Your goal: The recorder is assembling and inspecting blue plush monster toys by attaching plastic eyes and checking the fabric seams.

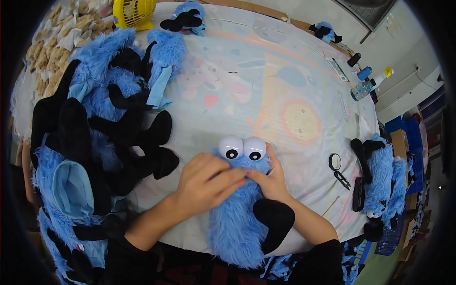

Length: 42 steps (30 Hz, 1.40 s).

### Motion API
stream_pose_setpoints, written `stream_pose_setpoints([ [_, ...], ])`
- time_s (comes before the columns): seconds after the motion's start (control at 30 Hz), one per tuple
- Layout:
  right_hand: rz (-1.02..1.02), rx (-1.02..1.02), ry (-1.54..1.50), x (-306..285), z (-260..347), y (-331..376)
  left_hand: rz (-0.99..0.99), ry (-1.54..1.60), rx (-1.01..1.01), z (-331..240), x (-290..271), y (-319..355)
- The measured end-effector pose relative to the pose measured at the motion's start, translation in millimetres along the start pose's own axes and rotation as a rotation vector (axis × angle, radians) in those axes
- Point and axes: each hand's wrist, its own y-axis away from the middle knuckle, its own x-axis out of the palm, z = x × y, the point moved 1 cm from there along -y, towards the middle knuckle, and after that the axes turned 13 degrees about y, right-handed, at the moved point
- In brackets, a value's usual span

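Note:
A furry blue plush toy point(237, 228) lies face up at the near edge of the table, directly before me. Two big white bulging eyes point(231, 146) with black pupils sit on top of its head, and a black limb point(275, 221) lies across its right side. My right hand point(275, 178) wraps the head from the right, its thumb pressing the fur just below the eyes. From the left, my left hand point(204, 183) reaches over the face with its fingers drawn together near that thumb; whatever they pinch is too small or hidden to name.
More blue plush pieces point(104, 80) with black limbs pile up on the left. A yellow fan point(135, 13) stands at the far left. To the right lie small black snips point(342, 180), a round lid-like item point(335, 162), plush toys point(380, 175), a clear bottle point(362, 90) and thread spools point(365, 73).

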Motion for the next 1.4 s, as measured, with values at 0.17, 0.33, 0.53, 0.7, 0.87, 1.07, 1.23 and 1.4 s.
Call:
stream_pose_setpoints([
  [0.17, 0.025, 0.159, -0.303, -6, 0, 0, 0.073, 0.09, -0.333, 2, 2, -5],
  [0.33, 0.053, 0.153, -0.364, -5, 2, 3, 0.112, 0.127, -0.489, 8, 1, -5],
  [0.53, 0.096, 0.345, -0.482, -6, 7, 5, 0.182, 0.086, -0.465, 15, -2, -5],
  [0.7, -0.006, 0.258, -0.358, -6, 1, 2, 0.114, -0.005, -0.407, 5, -2, -7],
  [0.87, -0.094, -0.011, -0.102, -6, -8, 2, 0.077, 0.222, -0.491, -5, 0, -2],
  [1.07, 0.033, 0.026, -0.133, 3, 10, 5, 0.097, 0.295, -0.699, -5, 5, 2],
  [1.23, 0.054, 0.153, -0.25, 4, 7, 5, 0.15, 0.235, -0.743, -5, 2, -1],
  [1.4, 0.032, 0.044, -0.03, 3, 7, 5, 0.15, 0.134, -0.672, -5, 2, 0],
])
